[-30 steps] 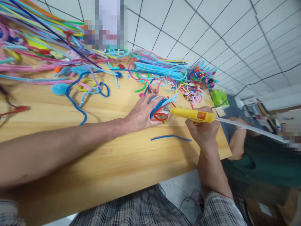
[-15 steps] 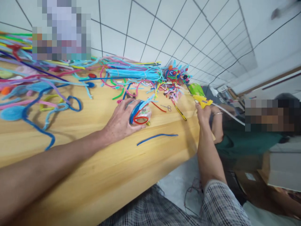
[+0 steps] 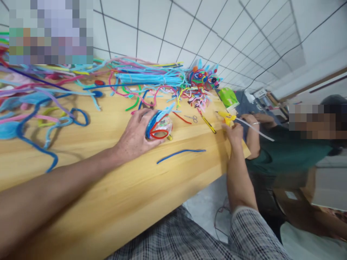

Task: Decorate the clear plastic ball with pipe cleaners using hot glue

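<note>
My left hand point(image 3: 138, 133) is wrapped round a rounded craft piece point(image 3: 166, 124) trimmed with blue, light blue and red pipe cleaners, holding it on the wooden table point(image 3: 121, 195). A red loop shows on its side; the palm hides its far left. At the table's right end, my right hand point(image 3: 234, 133) grips a yellow glue gun point(image 3: 227, 117) with a white glue stick sticking out of its back. A blue pipe cleaner point(image 3: 181, 153) lies in front of the craft piece. Between my hands lie small scissors point(image 3: 193, 118), a yellow cutter knife point(image 3: 208, 122) and a red pipe cleaner point(image 3: 181, 117).
A bundle of light blue pipe cleaners point(image 3: 146, 78) lies at the back, with loose coloured ones to the left. Two decorated craft heads point(image 3: 200, 76) stand by the tiled wall. A green packet point(image 3: 228, 97) sits at the far right corner. A co-worker in green point(image 3: 284, 148) is beyond the table's right end.
The glue gun in my right hand has turned, so its nozzle points more left and its glue stick shows fully. My left hand still holds the craft piece. The view has shifted slightly.
</note>
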### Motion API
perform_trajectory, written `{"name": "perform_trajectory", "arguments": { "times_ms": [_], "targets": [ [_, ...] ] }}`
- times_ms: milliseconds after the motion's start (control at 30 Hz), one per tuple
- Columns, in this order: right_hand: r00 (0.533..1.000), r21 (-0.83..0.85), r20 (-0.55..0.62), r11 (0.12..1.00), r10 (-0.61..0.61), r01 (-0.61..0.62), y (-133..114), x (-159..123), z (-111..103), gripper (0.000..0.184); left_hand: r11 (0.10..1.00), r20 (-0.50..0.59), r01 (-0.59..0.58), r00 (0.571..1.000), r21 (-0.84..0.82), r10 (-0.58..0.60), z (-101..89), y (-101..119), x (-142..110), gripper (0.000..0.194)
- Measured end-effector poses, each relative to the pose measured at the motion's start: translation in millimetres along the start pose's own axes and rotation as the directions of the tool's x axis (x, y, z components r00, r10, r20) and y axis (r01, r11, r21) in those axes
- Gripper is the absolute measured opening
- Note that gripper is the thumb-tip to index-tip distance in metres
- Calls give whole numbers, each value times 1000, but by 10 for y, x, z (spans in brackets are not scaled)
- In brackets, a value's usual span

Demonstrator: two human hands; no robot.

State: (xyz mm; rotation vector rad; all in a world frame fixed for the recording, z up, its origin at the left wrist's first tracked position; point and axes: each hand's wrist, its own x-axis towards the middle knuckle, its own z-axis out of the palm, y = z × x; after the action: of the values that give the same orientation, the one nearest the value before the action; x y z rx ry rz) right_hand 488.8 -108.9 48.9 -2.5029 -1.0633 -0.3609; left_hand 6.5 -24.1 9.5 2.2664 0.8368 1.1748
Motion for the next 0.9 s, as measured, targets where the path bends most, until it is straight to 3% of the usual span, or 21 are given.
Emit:
{"name": "perform_trajectory", "arguments": {
  "times_ms": [100, 167, 200, 233, 300, 367, 400, 467, 533, 600, 667, 800, 900],
  "targets": [
    [999, 32, -34, 999, -22, 24, -18, -385, -169, 49, 1000, 22, 2, 1000, -10, -2, -9, 1, 7, 96],
    [971, 250, -47, 938, -233, 238, -167, -747, -289, 38, 1000, 52, 1, 999, -26, 0, -16, -6, 13, 97],
    [929, 345, -9, 870, -371, 351, -291, -944, -348, 32, 999, 59, 11, 998, -31, -9, -19, -12, 16, 98],
    [857, 420, 32, 785, -515, 456, -442, -1142, -402, 26, 999, 61, 20, 998, -32, -18, -19, -19, 19, 99],
    [635, 537, 104, 581, -765, 612, -796, -1498, -474, 18, 999, 62, 38, 997, -31, -36, -13, -34, 21, 100],
    [446, 609, 156, 441, -882, 659, -1138, -1761, -477, 19, 998, 56, 39, 998, -40, -36, 2, -48, 21, 101],
    [375, 622, 180, 400, -909, 673, -1278, -1850, -454, 18, 998, 49, 35, 998, -48, -32, 12, -52, 20, 102],
    [294, 626, 221, 366, -930, 688, -1467, -1952, -385, 11, 998, 28, 24, 999, -64, -23, 31, -53, 19, 102],
    [270, 628, 238, 360, -933, 690, -1542, -1969, -326, 9, 998, 11, 14, 1000, -69, -13, 48, -48, 20, 100],
    [281, 640, 231, 363, -932, 678, -1547, -1924, -319, 12, 998, 2, 10, 1000, -70, -10, 62, -43, 26, 97],
    [337, 644, 211, 390, -918, 659, -1541, -1834, -386, 13, 997, -3, 9, 1000, -78, -10, 75, -46, 31, 94],
    [499, 622, 102, 447, -860, 643, -1673, -1606, -691, 10, 993, -2, 12, 1000, -121, -12, 95, -60, 27, 98],
    [508, 602, -5, 403, -861, 689, -1921, -1463, -900, 12, 988, 5, 10, 1000, -154, -9, 93, -53, 14, 94]
  ]
}}
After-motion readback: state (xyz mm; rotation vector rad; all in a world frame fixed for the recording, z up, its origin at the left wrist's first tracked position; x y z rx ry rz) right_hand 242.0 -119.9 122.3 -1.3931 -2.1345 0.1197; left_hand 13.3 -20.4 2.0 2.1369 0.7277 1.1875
